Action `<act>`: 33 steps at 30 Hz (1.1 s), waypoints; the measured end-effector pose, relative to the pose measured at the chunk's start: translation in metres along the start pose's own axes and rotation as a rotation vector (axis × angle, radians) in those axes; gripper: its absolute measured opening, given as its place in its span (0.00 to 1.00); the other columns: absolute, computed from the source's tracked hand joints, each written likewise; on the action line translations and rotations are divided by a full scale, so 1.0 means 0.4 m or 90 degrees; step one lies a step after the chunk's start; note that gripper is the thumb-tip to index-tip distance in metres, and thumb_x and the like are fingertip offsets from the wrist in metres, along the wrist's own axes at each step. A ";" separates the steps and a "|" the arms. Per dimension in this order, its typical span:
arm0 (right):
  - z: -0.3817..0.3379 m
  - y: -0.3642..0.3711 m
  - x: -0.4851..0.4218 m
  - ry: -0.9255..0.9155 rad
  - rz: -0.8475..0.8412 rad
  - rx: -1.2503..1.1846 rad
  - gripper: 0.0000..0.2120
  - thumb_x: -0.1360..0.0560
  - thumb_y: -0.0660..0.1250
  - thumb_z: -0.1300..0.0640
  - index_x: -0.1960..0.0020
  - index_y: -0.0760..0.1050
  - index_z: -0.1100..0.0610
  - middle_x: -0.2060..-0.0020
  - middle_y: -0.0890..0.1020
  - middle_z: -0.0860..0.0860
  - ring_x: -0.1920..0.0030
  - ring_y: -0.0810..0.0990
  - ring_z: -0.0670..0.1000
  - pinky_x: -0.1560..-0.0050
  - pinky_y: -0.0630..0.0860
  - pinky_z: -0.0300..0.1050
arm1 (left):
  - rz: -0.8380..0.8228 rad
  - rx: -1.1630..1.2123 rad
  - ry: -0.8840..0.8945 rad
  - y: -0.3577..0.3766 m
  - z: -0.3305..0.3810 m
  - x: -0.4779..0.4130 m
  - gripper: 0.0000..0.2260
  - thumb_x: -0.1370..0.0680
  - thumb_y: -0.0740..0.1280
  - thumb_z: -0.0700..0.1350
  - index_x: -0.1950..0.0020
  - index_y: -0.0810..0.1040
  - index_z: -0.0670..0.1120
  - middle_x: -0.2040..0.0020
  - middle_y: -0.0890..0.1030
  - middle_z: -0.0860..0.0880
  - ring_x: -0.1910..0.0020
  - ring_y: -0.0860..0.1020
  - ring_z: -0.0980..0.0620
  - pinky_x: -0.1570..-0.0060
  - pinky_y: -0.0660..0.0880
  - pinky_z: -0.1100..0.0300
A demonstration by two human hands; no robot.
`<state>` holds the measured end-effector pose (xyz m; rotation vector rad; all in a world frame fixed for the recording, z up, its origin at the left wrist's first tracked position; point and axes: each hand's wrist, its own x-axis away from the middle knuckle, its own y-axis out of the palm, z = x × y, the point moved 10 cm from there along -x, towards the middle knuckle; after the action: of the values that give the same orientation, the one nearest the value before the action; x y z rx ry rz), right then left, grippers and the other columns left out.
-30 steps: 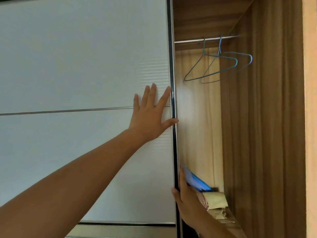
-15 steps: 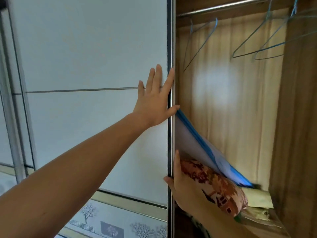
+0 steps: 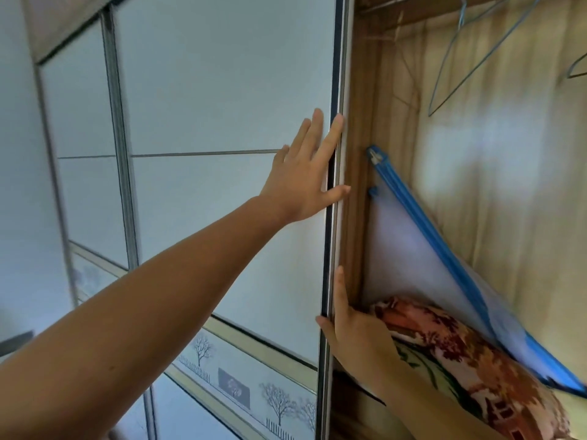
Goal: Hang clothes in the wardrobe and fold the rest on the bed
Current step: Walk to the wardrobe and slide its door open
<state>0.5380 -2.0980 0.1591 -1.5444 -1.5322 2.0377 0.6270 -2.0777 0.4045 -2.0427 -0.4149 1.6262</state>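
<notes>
- Right of door edge (image 3: 330,249), wardrobe (image 3: 508,173) interior shows; sliding door (image 3: 206,90) panel runs off to the left of it.
- L hand (image 3: 305,173): fingers straight, a little spread, palm flat on the panel just left of door edge. Forefinger tip + thumb tip lap onto the metal strip.
- R hand (image 3: 352,325): lower down, on door edge itself. One finger lies straight up along the strip, thumb across its front. Other fingers hidden, so can't tell if they hook behind.
- Task's things: wire hangers (image 3: 467,58) hang bare, high up, well right of door edge. No clothes in view; bed not in view.
- Low, right of door edge: floral pillow (image 3: 460,350) just beside R hand, w/ white blue-trimmed bag (image 3: 413,258) leaning over it.
- Step, as judged: slide the door leftward to clear the hanging bay. Task looks barely begun.
- Doing it well: push w/ both hands together, level w/ the track. An uneven push prob. racks the panel & jams it.
- L palm gives friction only; R hand on door edge likely does the real work, so load there.
- Mind the tips lapped over door edge if the panel meets another frame further left.
- Open far enough to reach hangers w/o leaning round door edge; check the bag doesn't tip out.
</notes>
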 end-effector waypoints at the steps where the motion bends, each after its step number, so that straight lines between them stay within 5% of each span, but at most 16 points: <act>1: -0.007 0.009 -0.009 -0.014 0.008 0.003 0.44 0.19 0.49 0.35 0.24 0.20 0.53 0.67 0.82 0.50 0.69 0.81 0.53 0.62 0.81 0.51 | -0.003 -0.003 -0.005 0.000 -0.012 0.001 0.45 0.23 0.63 0.66 0.18 0.38 0.52 0.18 0.40 0.44 0.19 0.43 0.43 0.26 0.57 0.37; 6: -0.051 0.021 -0.044 -0.026 0.019 0.037 0.46 0.20 0.58 0.38 0.19 0.34 0.59 0.80 0.72 0.47 0.83 0.69 0.49 0.81 0.69 0.42 | -0.012 -0.004 -0.019 0.003 -0.070 0.013 0.46 0.23 0.64 0.65 0.18 0.38 0.51 0.18 0.41 0.44 0.19 0.44 0.43 0.26 0.61 0.37; 12: -0.059 0.039 -0.060 -0.042 0.032 0.058 0.44 0.20 0.61 0.38 0.18 0.46 0.61 0.78 0.61 0.43 0.82 0.60 0.45 0.82 0.63 0.39 | -0.026 0.048 -0.029 0.006 -0.088 0.019 0.46 0.22 0.67 0.60 0.18 0.39 0.49 0.18 0.39 0.45 0.19 0.42 0.45 0.25 0.63 0.42; 17: -0.052 0.037 -0.066 -0.051 0.039 0.024 0.44 0.20 0.56 0.37 0.18 0.37 0.58 0.78 0.56 0.43 0.81 0.54 0.43 0.81 0.55 0.35 | -0.037 0.065 -0.033 0.016 -0.088 0.018 0.46 0.22 0.68 0.59 0.18 0.38 0.50 0.18 0.38 0.46 0.19 0.40 0.46 0.24 0.58 0.46; 20: -0.060 0.032 -0.058 -0.107 0.033 -0.011 0.45 0.18 0.53 0.36 0.24 0.20 0.50 0.74 0.67 0.45 0.77 0.65 0.43 0.76 0.63 0.37 | -0.055 0.084 -0.046 0.021 -0.091 0.034 0.45 0.21 0.67 0.60 0.18 0.38 0.51 0.18 0.38 0.46 0.19 0.40 0.45 0.22 0.54 0.45; 22: -0.047 0.028 -0.055 -0.105 -0.008 -0.056 0.45 0.18 0.54 0.37 0.25 0.20 0.47 0.71 0.72 0.46 0.74 0.71 0.45 0.72 0.70 0.40 | -0.081 0.095 -0.062 0.032 -0.090 0.063 0.46 0.22 0.68 0.60 0.18 0.37 0.54 0.18 0.39 0.46 0.19 0.42 0.45 0.22 0.55 0.43; 24: -0.026 0.010 -0.056 -0.087 -0.029 -0.122 0.42 0.18 0.56 0.37 0.21 0.26 0.44 0.67 0.77 0.46 0.70 0.76 0.47 0.67 0.77 0.45 | -0.110 0.098 -0.097 0.039 -0.088 0.100 0.45 0.22 0.68 0.61 0.19 0.38 0.58 0.17 0.42 0.46 0.19 0.47 0.44 0.24 0.59 0.43; 26: -0.002 -0.007 -0.056 -0.076 -0.053 -0.150 0.35 0.19 0.55 0.35 0.18 0.45 0.45 0.58 0.83 0.48 0.60 0.82 0.50 0.59 0.81 0.51 | -0.137 0.074 -0.149 0.036 -0.102 0.152 0.40 0.21 0.65 0.62 0.19 0.41 0.60 0.18 0.52 0.45 0.21 0.58 0.43 0.27 0.66 0.43; 29: 0.014 -0.022 -0.042 -0.098 -0.092 -0.091 0.22 0.19 0.58 0.36 0.36 0.75 0.50 0.51 0.83 0.49 0.49 0.82 0.54 0.52 0.80 0.51 | -0.249 -0.009 -0.238 0.044 -0.165 0.278 0.33 0.20 0.61 0.64 0.19 0.54 0.56 0.25 0.69 0.44 0.29 0.71 0.43 0.33 0.72 0.45; 33: 0.004 0.031 0.008 -0.098 -0.287 -0.087 0.20 0.21 0.61 0.36 0.51 0.78 0.53 0.58 0.82 0.50 0.55 0.81 0.53 0.56 0.77 0.47 | -0.483 -0.087 -0.344 0.087 -0.238 0.545 0.29 0.20 0.63 0.61 0.22 0.65 0.49 0.27 0.73 0.44 0.29 0.71 0.44 0.30 0.68 0.48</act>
<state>0.5405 -2.1027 0.1471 -0.9738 -1.9018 1.8534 0.7697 -2.0108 0.2232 -1.2246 -1.3290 1.6228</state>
